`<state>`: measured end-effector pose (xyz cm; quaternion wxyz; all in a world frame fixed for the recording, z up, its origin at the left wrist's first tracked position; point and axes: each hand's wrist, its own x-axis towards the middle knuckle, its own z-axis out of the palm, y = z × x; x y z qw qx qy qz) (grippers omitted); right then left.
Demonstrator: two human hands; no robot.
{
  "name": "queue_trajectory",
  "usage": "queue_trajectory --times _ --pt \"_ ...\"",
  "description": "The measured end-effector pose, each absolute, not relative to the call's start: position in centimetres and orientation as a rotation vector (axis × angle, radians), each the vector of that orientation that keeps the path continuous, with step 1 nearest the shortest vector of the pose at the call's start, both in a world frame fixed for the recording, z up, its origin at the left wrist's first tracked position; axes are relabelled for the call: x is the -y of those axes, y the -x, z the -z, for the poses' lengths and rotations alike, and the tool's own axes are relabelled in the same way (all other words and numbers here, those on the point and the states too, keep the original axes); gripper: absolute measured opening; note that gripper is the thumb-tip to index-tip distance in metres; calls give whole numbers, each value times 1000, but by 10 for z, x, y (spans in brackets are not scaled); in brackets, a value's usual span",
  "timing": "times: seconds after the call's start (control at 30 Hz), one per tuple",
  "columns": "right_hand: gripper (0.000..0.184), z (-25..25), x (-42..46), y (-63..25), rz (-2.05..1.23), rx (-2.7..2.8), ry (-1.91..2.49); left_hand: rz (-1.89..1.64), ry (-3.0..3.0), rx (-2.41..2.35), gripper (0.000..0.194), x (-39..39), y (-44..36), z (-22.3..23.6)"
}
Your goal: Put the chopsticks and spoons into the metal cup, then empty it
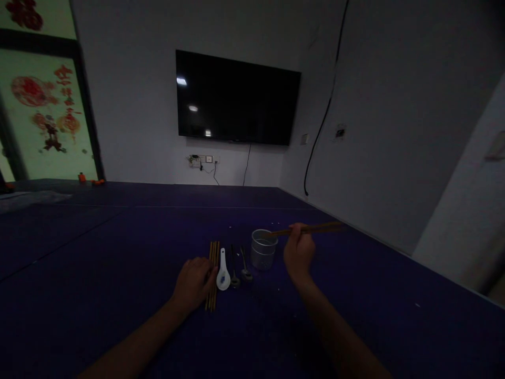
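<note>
My right hand [300, 252] is closed around wooden chopsticks [321, 227] held nearly level. Their left end reaches over the rim of a grey metal cup [263, 255], while the right end is blurred. On the purple table, several more chopsticks [212, 300] lie side by side. My left hand [195, 281] rests on them with its fingers curled over their middle. Just right of these lies a white spoon [223, 279] with a blue mark in its bowl. Two metal spoons, one darker [234, 281] and one shinier [246, 275], lie between it and the cup.
The purple tabletop [118, 252] reaches to the walls, with small white specks on it. A black cable [319, 131] hangs down the right wall. Clear plastic [31, 200] and small orange objects [89, 180] are at the far left. A television [236, 97] hangs behind.
</note>
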<state>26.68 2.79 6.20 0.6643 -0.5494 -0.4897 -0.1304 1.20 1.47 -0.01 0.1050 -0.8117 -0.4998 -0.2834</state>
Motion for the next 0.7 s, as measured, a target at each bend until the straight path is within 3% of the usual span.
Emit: queue_trajectory --times 0.17,0.7 --pt "52 -46 -49 -275 173 1177 1407 746 2431 1556 33 -14 -14 -2" --pt "49 -26 -72 -282 95 1397 1309 716 2527 1614 35 -14 -13 0"
